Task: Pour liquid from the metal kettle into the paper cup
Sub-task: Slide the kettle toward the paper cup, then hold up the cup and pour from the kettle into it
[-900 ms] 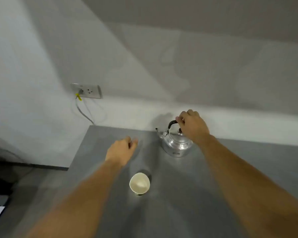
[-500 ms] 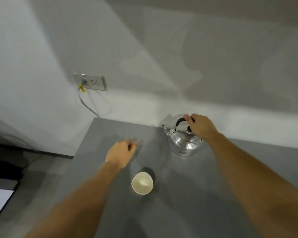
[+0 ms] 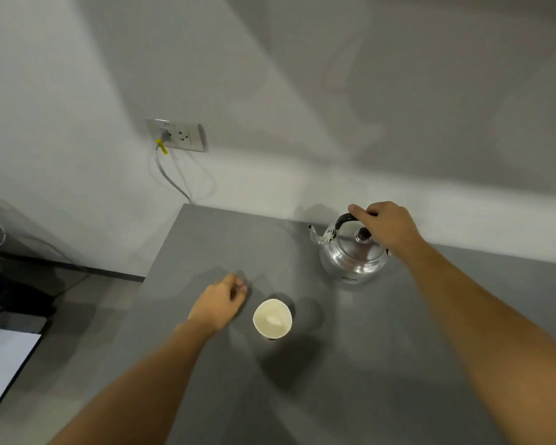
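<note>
A shiny metal kettle (image 3: 350, 255) with a black knob and black handle stands on the grey table (image 3: 366, 364) near the wall, spout pointing left. My right hand (image 3: 385, 224) is wrapped around its handle from above. A white paper cup (image 3: 272, 318) stands upright nearer to me, left of the kettle, its open mouth facing up. My left hand (image 3: 220, 303) rests just left of the cup, fingers curled loosely, holding nothing and not touching the cup.
A wall socket (image 3: 177, 135) with a plug and grey cable hangs left of the table's far corner. The table's left edge drops to the floor, where dark objects and a white sheet (image 3: 0, 361) lie.
The view has shifted, so kettle and hands sit further right. My right hand has closed more fully on the kettle handle. My left hand has curled its fingers beside the cup.
</note>
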Tool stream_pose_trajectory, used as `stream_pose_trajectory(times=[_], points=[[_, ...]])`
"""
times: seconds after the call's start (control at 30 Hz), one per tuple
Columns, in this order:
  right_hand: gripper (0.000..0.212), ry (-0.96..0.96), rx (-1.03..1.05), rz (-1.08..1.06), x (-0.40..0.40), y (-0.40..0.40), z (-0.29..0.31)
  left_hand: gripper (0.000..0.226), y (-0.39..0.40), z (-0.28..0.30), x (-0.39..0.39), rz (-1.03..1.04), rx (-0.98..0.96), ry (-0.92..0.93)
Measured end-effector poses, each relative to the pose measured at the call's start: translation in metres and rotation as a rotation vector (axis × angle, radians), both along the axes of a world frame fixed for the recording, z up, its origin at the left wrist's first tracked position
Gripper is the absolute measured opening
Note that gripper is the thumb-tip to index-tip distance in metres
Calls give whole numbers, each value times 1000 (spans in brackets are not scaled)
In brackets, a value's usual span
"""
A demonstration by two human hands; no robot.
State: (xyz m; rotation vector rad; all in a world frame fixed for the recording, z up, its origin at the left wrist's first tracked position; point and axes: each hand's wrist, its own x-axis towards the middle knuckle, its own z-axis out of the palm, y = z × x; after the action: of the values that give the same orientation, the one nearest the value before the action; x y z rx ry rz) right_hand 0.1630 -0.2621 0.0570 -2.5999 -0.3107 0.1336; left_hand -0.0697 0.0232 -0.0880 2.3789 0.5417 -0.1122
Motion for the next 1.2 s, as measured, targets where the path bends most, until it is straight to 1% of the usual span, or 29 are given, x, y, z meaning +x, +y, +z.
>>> stream_pose_trajectory(times=[0.07, 0.13, 0.3, 0.43, 0.57, 0.83, 1.03, 1.2], points=[[66, -12, -7, 13, -13, -2, 10, 20, -6, -6, -14, -8, -32, 37], [67, -25, -20, 27, -27, -3, 20, 27, -12, -11, -26, -31, -67, 58], [60, -72, -56, 108, -65, -4, 42, 54, -28, -16, -43, -102, -164, 31], [60, -72, -95, 153, -91, -2, 51, 76, -37, -15, -46, -189, -154, 27], [59, -78, -103, 178, -113, 1, 53, 95, -50, -13, -45, -163, -227, 21], [65, -82, -229, 252, -145, 14, 50, 90, -66, -11, -40, -67, -377, -92], [57, -65, -321, 275, -157, 29, 49, 82, -71, -10, -37, -28, -381, -116], [56, -136, -423, 324, -163, 40, 48, 77, -72, -11, -37, -5, -390, -131]])
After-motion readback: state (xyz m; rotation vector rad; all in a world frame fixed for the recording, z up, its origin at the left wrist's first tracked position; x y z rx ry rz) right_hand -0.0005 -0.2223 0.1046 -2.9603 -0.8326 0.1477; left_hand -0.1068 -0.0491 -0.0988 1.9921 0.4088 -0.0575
